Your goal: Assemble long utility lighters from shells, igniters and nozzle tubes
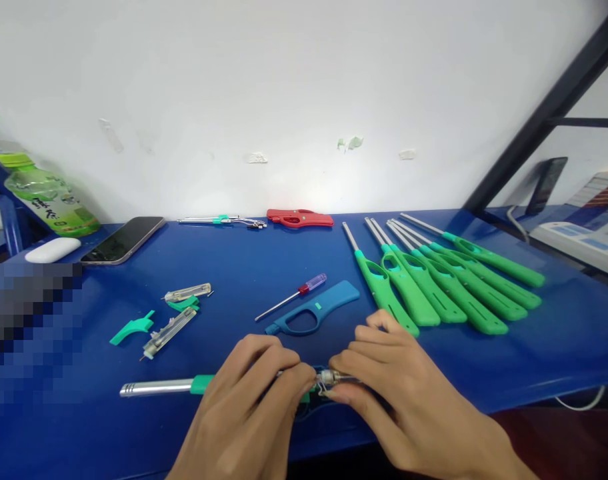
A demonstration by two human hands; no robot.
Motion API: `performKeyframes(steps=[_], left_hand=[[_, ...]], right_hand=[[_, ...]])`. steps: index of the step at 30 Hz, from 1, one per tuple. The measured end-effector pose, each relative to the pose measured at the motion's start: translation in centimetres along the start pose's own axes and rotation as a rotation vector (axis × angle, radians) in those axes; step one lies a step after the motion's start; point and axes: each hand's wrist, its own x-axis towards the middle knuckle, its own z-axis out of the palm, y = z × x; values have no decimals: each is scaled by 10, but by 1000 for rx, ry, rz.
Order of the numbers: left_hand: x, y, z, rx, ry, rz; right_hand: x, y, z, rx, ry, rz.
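Observation:
At the table's front edge, my left hand (257, 393) is closed over a disassembled gas lighter (157, 388), whose silver tube and green collar stick out to the left. My right hand (394, 387) pinches a small clear-and-metal lighter part (328, 377) beside the left fingertips. Thin wire shows under that part, and a dark blue shell lies partly hidden below both hands. Just beyond them rests a blue lighter shell half (317, 308), with a purple-and-red screwdriver (297, 293) behind it.
Several green lighters (447, 287) lie fanned at right. Clear fuel tanks (169, 333) and green triggers (133, 328) are at left. Against the wall are a red shell (301, 219) and a tube assembly (219, 220). A phone (127, 240), white case (53, 250) and bottle (49, 200) stand far left.

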Motion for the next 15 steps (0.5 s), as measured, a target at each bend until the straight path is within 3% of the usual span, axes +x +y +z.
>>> performKeyframes(steps=[5,11,15], left_hand=[[1,-1,-1,22,-23,3],[5,0,-3,-35,-31,-87],[5,1,-1,-28,-27,-46]], right_hand=[[1,0,0,-14,32,-6],[2,2,1,-35,68,-5],[2,0,0,-48,76,-5]])
